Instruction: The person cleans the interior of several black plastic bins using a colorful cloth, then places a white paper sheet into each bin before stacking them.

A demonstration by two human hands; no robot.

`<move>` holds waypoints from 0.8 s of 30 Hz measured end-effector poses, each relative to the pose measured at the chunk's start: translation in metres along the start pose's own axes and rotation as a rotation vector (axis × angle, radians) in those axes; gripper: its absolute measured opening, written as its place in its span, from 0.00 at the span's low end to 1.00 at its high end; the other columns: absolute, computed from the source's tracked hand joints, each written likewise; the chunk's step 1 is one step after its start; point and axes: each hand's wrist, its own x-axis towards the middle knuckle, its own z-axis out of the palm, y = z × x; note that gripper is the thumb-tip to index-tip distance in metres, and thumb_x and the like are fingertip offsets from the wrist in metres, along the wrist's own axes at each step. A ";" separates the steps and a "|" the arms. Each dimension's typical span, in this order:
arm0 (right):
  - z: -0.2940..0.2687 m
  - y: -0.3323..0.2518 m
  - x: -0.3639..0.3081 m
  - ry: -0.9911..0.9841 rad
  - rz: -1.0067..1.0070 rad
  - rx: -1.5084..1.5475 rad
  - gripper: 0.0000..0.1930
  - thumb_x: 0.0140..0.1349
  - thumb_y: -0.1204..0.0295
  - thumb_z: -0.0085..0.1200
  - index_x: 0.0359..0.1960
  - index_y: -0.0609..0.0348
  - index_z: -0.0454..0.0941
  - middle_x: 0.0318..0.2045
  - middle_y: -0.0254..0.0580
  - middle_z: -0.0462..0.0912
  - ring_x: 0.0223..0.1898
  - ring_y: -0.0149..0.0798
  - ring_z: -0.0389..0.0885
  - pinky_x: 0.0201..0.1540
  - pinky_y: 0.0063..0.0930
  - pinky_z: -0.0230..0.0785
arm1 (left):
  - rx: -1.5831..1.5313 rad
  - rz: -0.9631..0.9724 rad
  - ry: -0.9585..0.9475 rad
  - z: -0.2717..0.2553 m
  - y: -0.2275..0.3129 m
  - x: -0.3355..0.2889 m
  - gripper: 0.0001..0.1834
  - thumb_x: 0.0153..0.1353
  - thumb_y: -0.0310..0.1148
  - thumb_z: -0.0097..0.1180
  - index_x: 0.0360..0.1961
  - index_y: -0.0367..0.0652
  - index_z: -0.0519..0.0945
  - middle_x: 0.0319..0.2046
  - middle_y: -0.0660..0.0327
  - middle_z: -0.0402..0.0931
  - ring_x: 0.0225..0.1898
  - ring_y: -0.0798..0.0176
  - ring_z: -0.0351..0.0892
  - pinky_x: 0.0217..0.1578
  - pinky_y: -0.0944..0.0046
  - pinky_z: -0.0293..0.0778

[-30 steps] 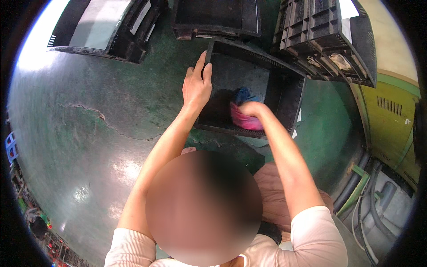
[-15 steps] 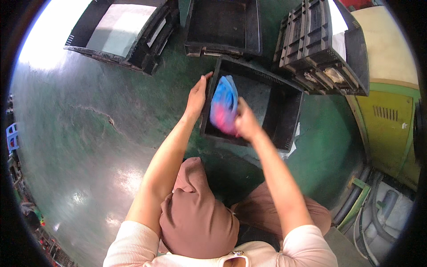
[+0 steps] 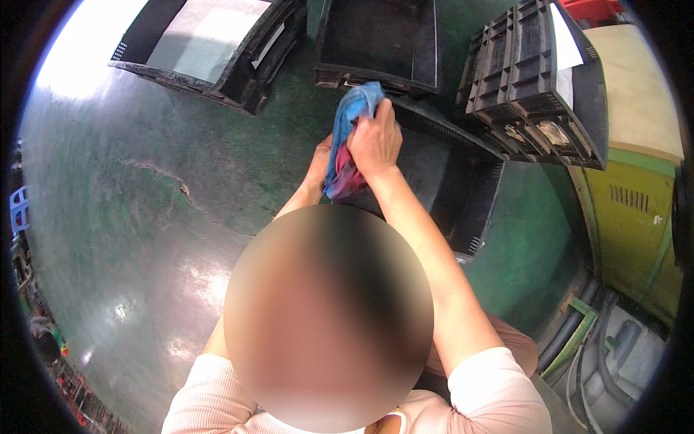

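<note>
In front of me a black plastic crate (image 3: 486, 210) rests on the floor. A blue and pink cloth (image 3: 350, 108) hangs over its left wall, bunched up. My right hand (image 3: 376, 141) is closed around the cloth from the right, with the knuckles upward. Just left of the cloth is my left hand (image 3: 318, 165), at the left side of the crate. The cloth covers its fingers, so I cannot see whether they grip the wall.
Another black crate (image 3: 376, 76) stands beyond, and one lined with white sheet (image 3: 195, 85) lies far left. A black crate (image 3: 499, 87) stands on its side at right, near a yellow-green cabinet (image 3: 632, 210). Hoses (image 3: 607, 362) run at lower right. A blurred disc covers the lower middle.
My right hand has moved the cloth up and left, from inside the crate to its left wall. The cloth now hides my left hand's fingers.
</note>
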 end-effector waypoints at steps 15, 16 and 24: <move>-0.023 0.064 0.036 0.003 -0.289 0.054 0.10 0.48 0.59 0.53 0.35 0.36 0.76 0.33 0.40 0.68 0.36 0.44 0.75 0.31 0.33 0.73 | 1.124 0.239 0.115 0.039 0.032 -0.025 0.24 0.56 0.44 0.49 0.51 0.41 0.68 0.44 0.49 0.71 0.46 0.53 0.71 0.47 0.62 0.65; -0.026 0.069 0.033 0.002 -0.274 0.057 0.10 0.48 0.59 0.53 0.35 0.36 0.76 0.33 0.40 0.68 0.36 0.44 0.75 0.31 0.33 0.73 | 1.338 0.325 0.135 0.039 0.031 -0.029 0.26 0.54 0.43 0.51 0.51 0.41 0.67 0.44 0.46 0.71 0.47 0.50 0.71 0.46 0.60 0.65; -0.085 0.184 -0.030 -0.216 -0.101 0.031 0.15 0.45 0.57 0.55 0.38 0.33 0.77 0.34 0.37 0.70 0.33 0.41 0.76 0.31 0.33 0.71 | 1.286 0.273 0.213 0.049 0.032 -0.037 0.27 0.52 0.40 0.54 0.53 0.45 0.66 0.43 0.45 0.71 0.44 0.49 0.72 0.44 0.60 0.67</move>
